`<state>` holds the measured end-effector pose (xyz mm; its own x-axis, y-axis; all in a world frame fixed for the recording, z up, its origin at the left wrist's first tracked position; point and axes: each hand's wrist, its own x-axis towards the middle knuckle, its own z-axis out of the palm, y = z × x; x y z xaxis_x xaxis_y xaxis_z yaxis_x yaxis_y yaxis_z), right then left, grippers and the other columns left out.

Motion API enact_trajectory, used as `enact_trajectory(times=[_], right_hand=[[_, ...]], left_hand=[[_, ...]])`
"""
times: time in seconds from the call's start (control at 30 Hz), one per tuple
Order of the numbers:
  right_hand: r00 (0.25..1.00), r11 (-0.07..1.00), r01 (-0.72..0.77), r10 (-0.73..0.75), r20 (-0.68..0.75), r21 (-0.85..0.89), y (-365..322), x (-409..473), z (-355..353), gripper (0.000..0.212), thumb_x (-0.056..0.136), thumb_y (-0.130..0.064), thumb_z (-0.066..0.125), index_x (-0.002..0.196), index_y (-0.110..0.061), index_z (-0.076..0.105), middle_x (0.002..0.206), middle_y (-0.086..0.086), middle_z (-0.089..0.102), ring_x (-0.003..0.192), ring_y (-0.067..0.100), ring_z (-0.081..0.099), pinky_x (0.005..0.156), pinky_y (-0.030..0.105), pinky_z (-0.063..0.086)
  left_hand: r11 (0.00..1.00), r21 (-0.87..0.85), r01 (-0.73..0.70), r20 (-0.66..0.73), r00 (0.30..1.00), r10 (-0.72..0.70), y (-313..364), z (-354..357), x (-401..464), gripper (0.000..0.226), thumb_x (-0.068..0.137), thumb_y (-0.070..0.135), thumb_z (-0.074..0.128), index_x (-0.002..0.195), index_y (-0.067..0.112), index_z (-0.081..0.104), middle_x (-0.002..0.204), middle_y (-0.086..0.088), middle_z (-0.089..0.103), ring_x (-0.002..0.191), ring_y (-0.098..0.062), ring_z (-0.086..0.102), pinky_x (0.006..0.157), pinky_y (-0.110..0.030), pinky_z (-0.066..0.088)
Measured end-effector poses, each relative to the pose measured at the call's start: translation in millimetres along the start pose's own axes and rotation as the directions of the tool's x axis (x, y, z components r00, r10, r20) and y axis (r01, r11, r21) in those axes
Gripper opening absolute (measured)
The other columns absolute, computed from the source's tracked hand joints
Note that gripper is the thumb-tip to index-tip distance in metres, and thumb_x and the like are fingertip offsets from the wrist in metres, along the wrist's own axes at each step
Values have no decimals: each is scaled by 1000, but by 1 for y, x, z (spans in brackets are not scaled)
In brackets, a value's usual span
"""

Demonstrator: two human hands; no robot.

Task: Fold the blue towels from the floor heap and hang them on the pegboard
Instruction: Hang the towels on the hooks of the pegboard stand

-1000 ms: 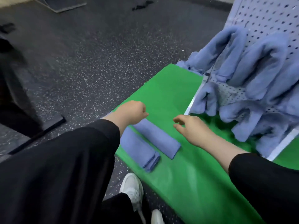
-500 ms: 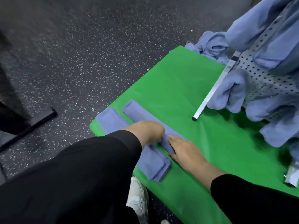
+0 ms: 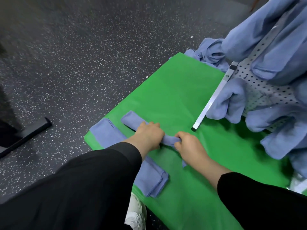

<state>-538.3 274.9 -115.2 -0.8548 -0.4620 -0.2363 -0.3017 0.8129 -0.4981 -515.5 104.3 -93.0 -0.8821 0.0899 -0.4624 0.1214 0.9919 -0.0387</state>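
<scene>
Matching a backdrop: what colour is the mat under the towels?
Bright green mat, plain, seen in the head view.

The left sleeve (image 3: 83, 185) hides the middle of the folded towel (image 3: 106, 135).

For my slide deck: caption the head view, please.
Both hands, left and right, grip a narrow folded towel on the green mat, beside the pegboard.
</scene>
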Motion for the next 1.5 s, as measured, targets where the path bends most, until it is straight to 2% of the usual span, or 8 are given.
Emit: enact_trajectory(times=[0.23, 0.37, 0.53, 0.8, 1.0, 1.17, 1.3, 1.5], right_hand=[[997, 981, 11, 4, -78, 192, 27, -29, -132, 24, 89, -8, 59, 108, -21, 65, 95, 1, 71, 86, 21, 61, 68, 28, 37], [993, 982, 26, -4, -117, 188, 43, -64, -195, 33, 87, -14, 58, 113, -35, 59, 93, -10, 69, 85, 11, 61, 75, 25, 44], [979, 994, 110, -104, -175, 25, 45, -116, -254, 60, 74, -56, 73, 127, -34, 57, 115, -15, 62, 103, 3, 59, 92, 26, 46], [920, 998, 57, -53, -389, -2, 39, -193, -329, 5, 91, -22, 59, 95, -25, 61, 86, -1, 69, 84, 23, 61, 70, 38, 47], [856, 999, 49, -53, -514, -22, 38, -247, -387, 8, 89, -23, 54, 82, -22, 56, 73, -2, 62, 78, 25, 56, 70, 42, 46], [847, 992, 101, -127, -517, -78, 35, -277, -419, 30, 86, -59, 64, 106, -37, 59, 95, -14, 68, 92, 9, 60, 80, 37, 49], [844, 983, 85, -157, -513, -163, 30, -277, -440, 14, 88, -35, 60, 83, -22, 58, 82, -4, 64, 86, 23, 61, 71, 41, 45], [762, 994, 110, -103, -639, -29, 8, -266, -463, 10, 93, -24, 57, 94, -17, 64, 86, 1, 67, 85, 22, 59, 74, 42, 48]], left_hand=[[828, -537, -162, -254, 967, 25, 26, -82, 1, 19, 95, 31, 64, 102, 13, 64, 89, -9, 66, 84, -29, 60, 65, -31, 33], [825, -482, -294, -400, 912, 92, 77, -142, -14, 18, 94, 32, 64, 87, 18, 58, 88, -12, 68, 79, -30, 56, 64, -35, 35], [848, -389, -359, -479, 865, 146, 132, -208, -46, 16, 90, 32, 66, 84, 19, 60, 85, -9, 65, 78, -30, 51, 63, -37, 36], [853, -305, -423, -527, 821, 218, 186, -287, -112, 32, 83, 47, 75, 86, 17, 66, 75, -2, 66, 75, -25, 59, 64, -36, 45], [879, -279, -387, -525, 828, 198, 205, -326, -154, 35, 87, 48, 73, 84, 16, 59, 70, -2, 58, 69, -20, 52, 56, -32, 35], [867, -247, -433, -620, 758, 201, 233, -352, -172, 32, 92, 48, 67, 90, 16, 62, 78, -1, 60, 78, -19, 55, 62, -30, 36], [905, -164, -393, -702, 691, 173, 248, -377, -182, 22, 88, 34, 66, 83, 18, 53, 79, -2, 62, 81, -28, 59, 66, -38, 45], [848, -350, -398, -818, 571, -70, 244, -393, -180, 8, 92, 21, 56, 92, 16, 51, 86, -7, 64, 83, -33, 57, 66, -40, 42]])
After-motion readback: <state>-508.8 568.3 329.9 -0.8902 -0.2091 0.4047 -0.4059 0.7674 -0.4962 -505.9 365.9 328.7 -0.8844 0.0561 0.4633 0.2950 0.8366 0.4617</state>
